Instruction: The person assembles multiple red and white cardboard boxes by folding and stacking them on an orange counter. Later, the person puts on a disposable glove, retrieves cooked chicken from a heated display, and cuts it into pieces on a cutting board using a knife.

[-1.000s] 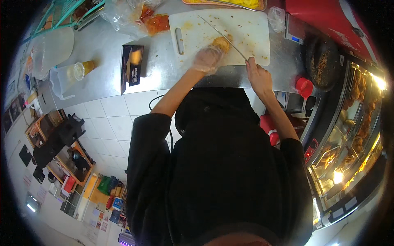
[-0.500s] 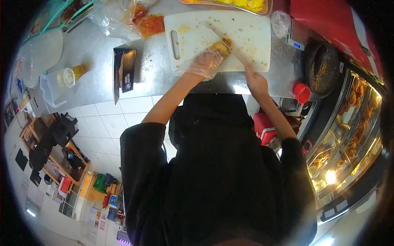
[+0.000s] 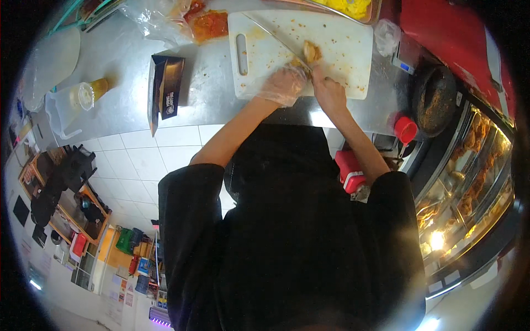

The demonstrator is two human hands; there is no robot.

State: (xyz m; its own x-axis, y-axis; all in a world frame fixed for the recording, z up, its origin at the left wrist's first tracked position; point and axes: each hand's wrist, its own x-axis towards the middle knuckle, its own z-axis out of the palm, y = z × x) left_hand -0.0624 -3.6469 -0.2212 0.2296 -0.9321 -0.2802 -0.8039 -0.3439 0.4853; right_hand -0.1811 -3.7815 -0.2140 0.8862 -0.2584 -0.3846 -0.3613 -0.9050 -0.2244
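A white cutting board [image 3: 342, 55] with a handle slot lies on the metal counter, dotted with brown crumbs. My left hand [image 3: 284, 85], in a clear plastic glove, is closed over a piece of browned fried food, perhaps chicken, mostly hidden under the fingers. In my bare right hand [image 3: 329, 91] is the handle of a long knife [image 3: 273, 36]. Its blade slants away to the far left across the board, close to my left fingertips. Just beyond the blade lies a cut piece of the fried food [image 3: 312, 51], its pale inside showing.
An open black carton [image 3: 165, 83] stands left of the board, near a clear jug [image 3: 58, 116] and a cup [image 3: 85, 96]. Red-orange sauce bags [image 3: 210, 26] lie behind. At right are a small scale [image 3: 404, 63], a dark bowl [image 3: 435, 102], a red cup [image 3: 406, 129] and a lit food display [image 3: 469, 187].
The knife has come down through the fried food and swung left. A cut piece now lies apart beyond the blade. My right hand has moved closer to my left.
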